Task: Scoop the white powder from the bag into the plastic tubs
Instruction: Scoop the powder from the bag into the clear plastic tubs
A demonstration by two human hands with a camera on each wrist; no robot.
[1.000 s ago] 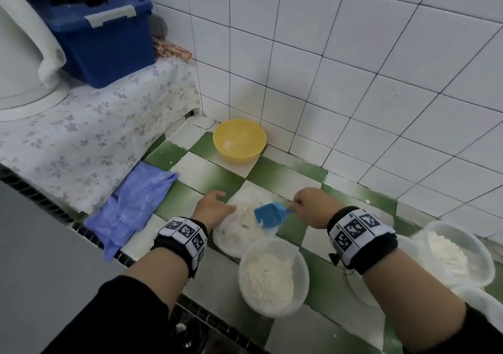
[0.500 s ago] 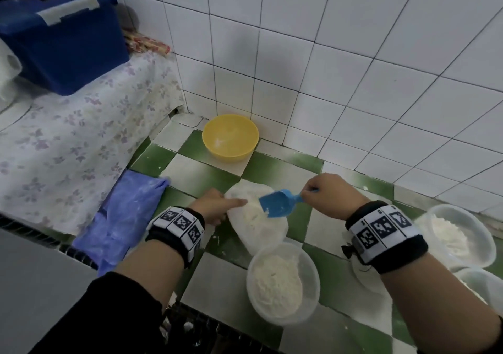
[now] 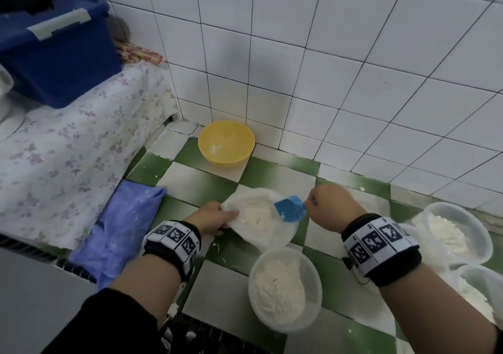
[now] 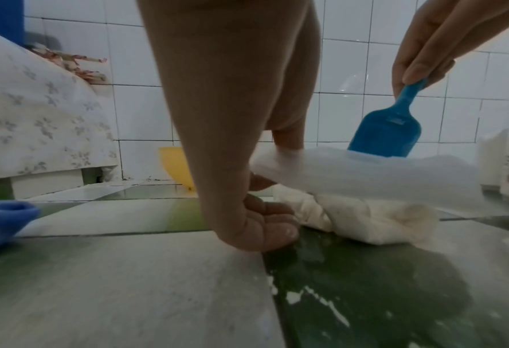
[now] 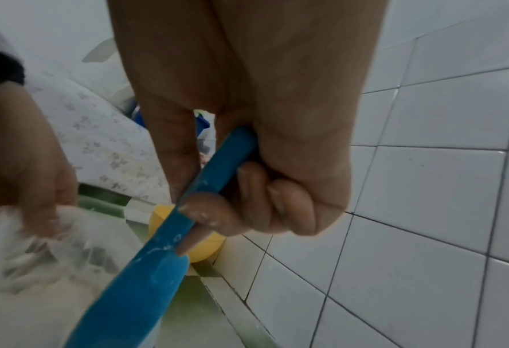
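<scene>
Head view, lower centre of frame: left hand (image 3: pixel 211 218) pinches the rim of the powder bag (image 3: pixel 261 217), holding its mouth wide. Right hand (image 3: pixel 333 208) grasps the handle of the blue scoop (image 3: pixel 290 208), whose blade dips into the bag. Below, a plastic tub (image 3: pixel 284 288) holds white powder; further tubs (image 3: pixel 453 231) stand at lower right.

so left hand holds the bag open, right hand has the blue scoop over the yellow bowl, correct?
Not quite. The left hand does hold the bag open and the right hand does grip the blue scoop, but the scoop is at the mouth of the bag, not over the yellow bowl, which sits apart by the wall. The head view shows it.
</scene>
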